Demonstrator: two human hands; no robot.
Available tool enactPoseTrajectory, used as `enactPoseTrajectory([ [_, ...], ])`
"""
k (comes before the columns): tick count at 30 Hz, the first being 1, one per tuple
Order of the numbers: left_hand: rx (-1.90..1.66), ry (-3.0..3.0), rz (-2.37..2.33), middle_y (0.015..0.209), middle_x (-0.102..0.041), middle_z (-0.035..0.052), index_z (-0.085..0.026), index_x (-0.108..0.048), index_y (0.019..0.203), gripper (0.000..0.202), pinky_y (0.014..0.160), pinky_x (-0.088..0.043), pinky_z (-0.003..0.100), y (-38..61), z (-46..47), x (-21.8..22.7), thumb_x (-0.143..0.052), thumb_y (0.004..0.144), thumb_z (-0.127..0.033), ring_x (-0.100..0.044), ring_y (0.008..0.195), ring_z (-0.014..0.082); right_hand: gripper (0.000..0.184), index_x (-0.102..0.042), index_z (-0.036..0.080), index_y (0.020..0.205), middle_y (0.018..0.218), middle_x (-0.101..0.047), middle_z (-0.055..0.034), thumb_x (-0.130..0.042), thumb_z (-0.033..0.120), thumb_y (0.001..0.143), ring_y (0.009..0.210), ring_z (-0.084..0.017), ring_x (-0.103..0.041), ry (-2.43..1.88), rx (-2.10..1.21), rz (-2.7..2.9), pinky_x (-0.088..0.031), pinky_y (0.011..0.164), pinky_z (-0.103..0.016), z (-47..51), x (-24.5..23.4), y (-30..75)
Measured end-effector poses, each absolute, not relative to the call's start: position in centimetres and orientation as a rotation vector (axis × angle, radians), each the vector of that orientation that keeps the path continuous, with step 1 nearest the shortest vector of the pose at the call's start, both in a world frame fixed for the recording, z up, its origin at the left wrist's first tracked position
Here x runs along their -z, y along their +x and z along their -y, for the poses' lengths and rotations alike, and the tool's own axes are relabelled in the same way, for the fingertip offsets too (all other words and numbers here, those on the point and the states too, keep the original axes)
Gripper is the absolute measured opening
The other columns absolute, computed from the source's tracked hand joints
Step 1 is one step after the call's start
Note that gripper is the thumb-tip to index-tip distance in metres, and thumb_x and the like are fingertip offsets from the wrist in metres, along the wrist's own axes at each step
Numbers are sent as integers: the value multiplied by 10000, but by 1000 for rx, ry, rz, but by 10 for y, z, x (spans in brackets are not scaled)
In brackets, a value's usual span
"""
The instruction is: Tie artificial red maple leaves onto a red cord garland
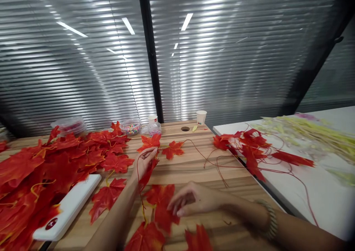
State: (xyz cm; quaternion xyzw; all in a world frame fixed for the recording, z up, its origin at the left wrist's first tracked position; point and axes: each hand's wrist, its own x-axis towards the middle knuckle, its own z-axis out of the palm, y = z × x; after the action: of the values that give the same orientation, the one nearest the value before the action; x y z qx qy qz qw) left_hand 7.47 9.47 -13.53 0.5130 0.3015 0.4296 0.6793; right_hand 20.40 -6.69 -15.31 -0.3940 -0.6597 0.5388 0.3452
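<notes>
Between the thumb and fingers of my left hand (144, 164) is a red artificial maple leaf (149, 141), with a thin red cord (139, 186) hanging beside the wrist. A second leaf (173, 149) on the cord lies just to the right. Lower down, my right hand (194, 199), slightly blurred, has its fingers bent together at the edge of another red maple leaf (165, 214). More leaves lie below it, including a leaf with a yellow stem (145, 238) and one at the bottom edge (199, 238).
A large heap of red leaves (63, 158) covers the left side, partly over a white power bank-like object (69, 206). Tubs of beads (131, 127) and a paper cup (201, 117) stand at the back. Tangled red cord and leaves (253, 147) straddle the white table (327, 206).
</notes>
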Motion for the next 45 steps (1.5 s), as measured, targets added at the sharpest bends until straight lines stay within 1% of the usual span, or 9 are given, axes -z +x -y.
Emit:
enactPoseTrajectory([
  [4, -843, 1196, -690, 593, -613, -21, -138, -619, 782, 354, 454, -431, 195, 75, -90, 132, -755, 526, -341, -529, 418, 75, 382, -615, 128, 1016, 871, -652, -99, -590, 392, 742, 743, -158, -624, -959, -1523, 1504, -475, 690, -274, 65, 160, 201],
  [7, -762, 1277, -663, 616, -626, 0, -134, -623, 732, 310, 474, -442, 206, 75, -87, 133, -751, 536, -337, -527, 444, 80, 458, -535, 132, 1104, 790, -646, -72, -586, 411, 744, 599, -117, -602, -1005, -1307, 1226, -459, 559, -227, 55, 165, 204],
  [11, -708, 1422, -628, 751, -656, 46, -141, -647, 754, 261, 566, -458, 228, 71, -86, 135, -715, 596, -336, -563, 594, 117, 541, -432, 154, 1175, 736, -619, -31, -564, 459, 748, 500, -88, -539, -1017, -986, 872, -412, 487, -206, 46, 160, 214],
  [20, -440, 1742, -634, 648, -657, 20, -155, -685, 692, 199, 517, -385, 198, 61, -95, 129, -711, 594, -326, -529, 550, 104, 488, -483, 177, 1058, 683, -551, 20, -610, 478, 696, 451, -58, -454, -962, -845, 527, -339, 441, -183, 41, 155, 230],
  [25, -206, 1798, -497, 646, -670, 29, -164, -683, 688, 172, 569, -431, 226, 59, -91, 124, -710, 590, -302, -580, 572, 134, 447, -469, 164, 1046, 617, -544, 29, -628, 400, 701, 448, -64, -433, -1005, -778, 658, -334, 443, -184, 39, 156, 233],
  [31, 57, 1730, -356, 730, -696, 68, -171, -680, 776, 199, 647, -480, 277, 56, -80, 114, -683, 628, -304, -641, 667, 191, 333, -532, 157, 892, 634, -532, 5, -592, 436, 720, 490, -91, -450, -1113, -695, 861, -368, 451, -211, 42, 154, 228],
  [38, 457, 1760, -194, 994, -672, 80, -182, -640, 1032, 436, 776, -477, 287, 45, -74, 99, -675, 639, -369, -607, 945, 237, 263, -583, 153, 731, 659, -517, -13, -516, 400, 796, 573, -110, -460, -1253, -524, 1145, -359, 513, -224, 45, 155, 227],
  [41, 564, 1764, -200, 940, -691, 73, -177, -637, 1046, 455, 739, -486, 287, 42, -72, 94, -664, 645, -391, -630, 883, 243, 318, -542, 150, 625, 586, -475, 2, -464, 374, 836, 564, -106, -452, -1274, -491, 1274, -358, 536, -223, 48, 153, 224],
  [45, 497, 1816, -265, 813, -714, 85, -188, -668, 993, 368, 659, -486, 274, 39, -77, 92, -664, 660, -345, -656, 728, 225, 338, -563, 142, 624, 579, -520, -7, -446, 366, 848, 558, -107, -479, -1332, -417, 1415, -375, 551, -221, 51, 151, 219],
])
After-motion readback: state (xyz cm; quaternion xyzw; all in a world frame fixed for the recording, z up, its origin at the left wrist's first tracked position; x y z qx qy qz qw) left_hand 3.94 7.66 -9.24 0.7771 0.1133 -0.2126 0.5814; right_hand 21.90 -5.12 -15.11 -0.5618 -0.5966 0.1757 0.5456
